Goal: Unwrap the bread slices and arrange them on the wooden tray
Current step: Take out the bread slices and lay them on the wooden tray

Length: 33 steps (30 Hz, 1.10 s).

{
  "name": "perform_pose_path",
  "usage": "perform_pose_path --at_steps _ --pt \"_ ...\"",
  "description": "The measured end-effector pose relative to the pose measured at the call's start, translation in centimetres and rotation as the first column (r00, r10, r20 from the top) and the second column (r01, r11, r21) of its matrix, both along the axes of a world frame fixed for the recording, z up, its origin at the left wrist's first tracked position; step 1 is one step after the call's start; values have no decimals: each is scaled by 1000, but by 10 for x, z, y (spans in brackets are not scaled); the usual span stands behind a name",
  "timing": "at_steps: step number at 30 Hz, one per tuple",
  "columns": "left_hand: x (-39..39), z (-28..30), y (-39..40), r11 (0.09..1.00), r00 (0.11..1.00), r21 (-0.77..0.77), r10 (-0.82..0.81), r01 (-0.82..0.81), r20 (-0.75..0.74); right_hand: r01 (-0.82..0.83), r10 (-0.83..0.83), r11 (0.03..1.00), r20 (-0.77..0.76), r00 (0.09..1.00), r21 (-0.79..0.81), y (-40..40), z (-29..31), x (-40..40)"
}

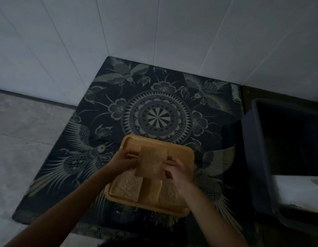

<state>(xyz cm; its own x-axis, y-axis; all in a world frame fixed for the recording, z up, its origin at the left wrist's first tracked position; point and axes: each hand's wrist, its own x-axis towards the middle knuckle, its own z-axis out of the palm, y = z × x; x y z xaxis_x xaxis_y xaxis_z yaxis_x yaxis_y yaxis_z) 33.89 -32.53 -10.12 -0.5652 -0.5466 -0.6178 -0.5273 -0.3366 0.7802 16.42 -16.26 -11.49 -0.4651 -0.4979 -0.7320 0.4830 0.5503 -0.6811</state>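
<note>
A wooden tray (183, 152) lies on a dark patterned cloth in the lower middle of the head view. Both hands hold one brown bread slice (152, 162) just above the tray's middle. My left hand (123, 160) pinches its left edge and my right hand (176, 171) grips its right edge. On the tray's near half lie more bread slices: one at the left (127, 188), another beside it (152, 190), and one partly hidden under my right wrist (169, 194). No wrapper is visible on the held slice.
The dark cloth with bird and flower patterns (154, 107) covers a low surface in a tiled corner. A dark plastic bin (258, 157) stands at the right, with something white (297, 189) inside. Pale floor (26, 139) lies to the left. Crumbs (154, 218) sit near the tray's front.
</note>
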Motion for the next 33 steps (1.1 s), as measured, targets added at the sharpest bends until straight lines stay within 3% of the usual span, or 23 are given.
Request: perform_pose_path --at_steps 15,25,33 --pt "10 -18 -77 992 996 -118 -44 53 79 123 -125 992 103 987 28 -78 -20 16" --pt "9 -32 -87 949 970 -276 -86 149 229 60 -58 993 -25 998 100 -87 -43 22" --pt "12 -35 -81 932 966 -345 -24 115 256 17 -1 996 -175 985 93 -84 -55 27"
